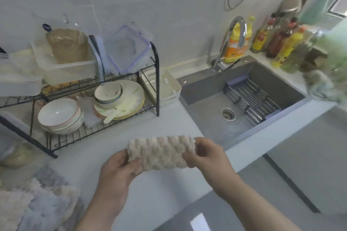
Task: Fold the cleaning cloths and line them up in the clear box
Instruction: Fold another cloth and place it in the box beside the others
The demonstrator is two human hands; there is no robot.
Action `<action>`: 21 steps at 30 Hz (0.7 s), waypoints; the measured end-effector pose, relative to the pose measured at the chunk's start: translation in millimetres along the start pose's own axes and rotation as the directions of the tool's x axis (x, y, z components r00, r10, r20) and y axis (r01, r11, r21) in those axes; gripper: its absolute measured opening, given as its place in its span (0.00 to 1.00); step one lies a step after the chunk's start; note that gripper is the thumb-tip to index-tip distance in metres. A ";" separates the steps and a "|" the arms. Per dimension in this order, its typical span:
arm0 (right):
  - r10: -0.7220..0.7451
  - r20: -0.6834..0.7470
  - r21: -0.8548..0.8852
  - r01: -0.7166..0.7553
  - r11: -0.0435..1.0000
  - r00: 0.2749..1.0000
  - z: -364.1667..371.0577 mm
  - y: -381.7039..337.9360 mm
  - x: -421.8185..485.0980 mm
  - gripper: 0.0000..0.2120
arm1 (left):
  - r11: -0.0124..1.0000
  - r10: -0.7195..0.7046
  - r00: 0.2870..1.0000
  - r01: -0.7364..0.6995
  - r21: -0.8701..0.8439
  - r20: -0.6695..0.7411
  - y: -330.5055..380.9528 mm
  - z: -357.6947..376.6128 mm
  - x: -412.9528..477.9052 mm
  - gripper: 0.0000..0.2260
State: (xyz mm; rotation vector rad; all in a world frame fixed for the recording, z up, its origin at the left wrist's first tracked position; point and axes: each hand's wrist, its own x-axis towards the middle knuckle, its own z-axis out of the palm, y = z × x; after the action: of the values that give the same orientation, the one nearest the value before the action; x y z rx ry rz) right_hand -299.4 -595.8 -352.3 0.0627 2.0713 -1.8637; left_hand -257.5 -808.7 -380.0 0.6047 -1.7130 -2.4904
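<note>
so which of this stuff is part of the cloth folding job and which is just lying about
Job: beige fluffy cloth, held by left hand and right hand; grey and cream cloth pile; clear plastic tub, possibly the box.
Lying about: black wire dish rack, white bowls, chrome tap, grey sink, sauce bottles.

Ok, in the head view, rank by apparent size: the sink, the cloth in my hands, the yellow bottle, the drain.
1. sink
2. cloth, though nearness to the camera inflates it
3. yellow bottle
4. drain
</note>
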 end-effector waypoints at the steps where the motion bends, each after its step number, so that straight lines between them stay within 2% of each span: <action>1: -0.021 -0.037 0.031 0.022 0.999 0.999 -17.4 -10.2 -6.0 0.07 | 1.000 0.010 0.997 -0.009 -0.017 0.073 8.8 20.4 2.2 0.14; 4: -0.067 -0.165 0.097 0.084 0.992 0.984 -74.8 -27.7 -25.7 0.10 | 0.999 0.001 0.955 0.013 -0.046 0.296 26.3 87.0 9.4 0.09; 6: -0.085 -0.243 0.151 0.125 0.981 0.966 -117.6 -32.9 -39.7 0.12 | 0.996 -0.050 0.903 0.075 -0.042 0.427 29.9 135.0 16.4 0.20; 9: -0.082 -0.318 0.296 0.181 0.938 0.945 -188.7 -30.2 -64.1 0.18 | 0.994 -0.096 0.808 0.103 0.021 0.581 18.2 217.5 16.2 0.22; 12: -0.068 -0.414 0.406 0.251 0.879 0.908 -272.8 -18.6 -94.9 0.22 | 0.989 -0.140 0.724 0.131 0.065 0.675 -10.1 315.1 2.0 0.22; 14: -0.064 -0.478 0.431 0.297 0.852 0.876 -312.2 -17.0 -109.9 0.23 | 0.985 -0.169 0.673 0.150 0.091 0.721 -24.4 363.4 -6.4 0.29; 17: -0.051 -0.611 0.419 0.377 0.826 0.790 -386.9 -10.1 -146.1 0.24 | 0.978 -0.207 0.584 0.143 0.152 0.785 -54.7 451.7 -27.3 0.33; 19: -0.038 -0.669 0.415 0.415 0.810 0.742 -432.4 -7.5 -168.6 0.24 | 0.979 -0.202 0.533 0.135 0.152 0.822 -67.2 506.6 -47.3 0.33; 21: -0.032 -0.717 0.400 0.449 0.799 0.696 -472.7 -4.8 -189.2 0.22 | 0.980 -0.196 0.471 0.128 0.154 0.860 -79.7 555.9 -67.9 0.27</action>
State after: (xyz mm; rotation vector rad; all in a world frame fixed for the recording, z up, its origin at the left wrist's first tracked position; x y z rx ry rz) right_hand -231.6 -99.7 -259.7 0.7625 1.8931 -2.9207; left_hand -375.7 -268.0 -263.1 -0.7613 -2.0355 -3.1568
